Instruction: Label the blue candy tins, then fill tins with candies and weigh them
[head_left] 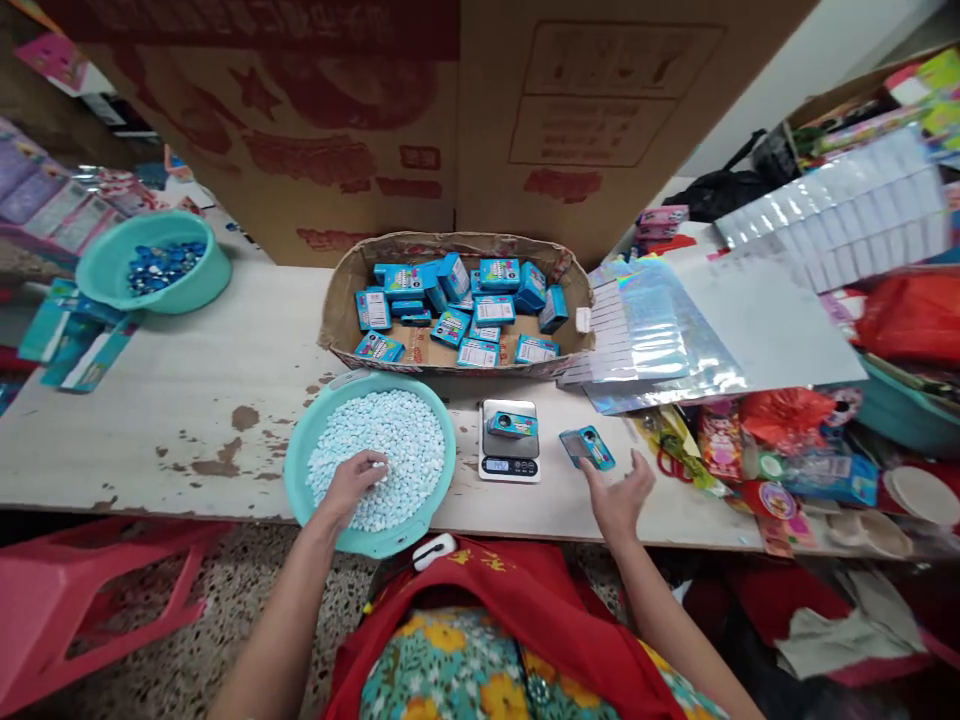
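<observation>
My left hand (355, 488) is over the turquoise basin (295, 470), its fingers drawn together at the heap of small pale pellets (397, 430); what they pinch cannot be made out. My right hand (621, 498) is open, thumb and fingers apart, just beside a small blue printed box (587, 448) lying on the table. Between the hands stands a digital scale (510, 468) with a lit display. Another small blue box (514, 424) lies on its plate. Behind them, a cut-down cardboard tray (337, 330) holds several more blue boxes (452, 325).
A large carton (480, 130) stands behind the tray. To the left is a second turquoise basin (94, 270) with blue wrapped pieces. Shiny plastic sheets (660, 330) and packaging crowd the right side. A pink stool (97, 610) stands at the lower left.
</observation>
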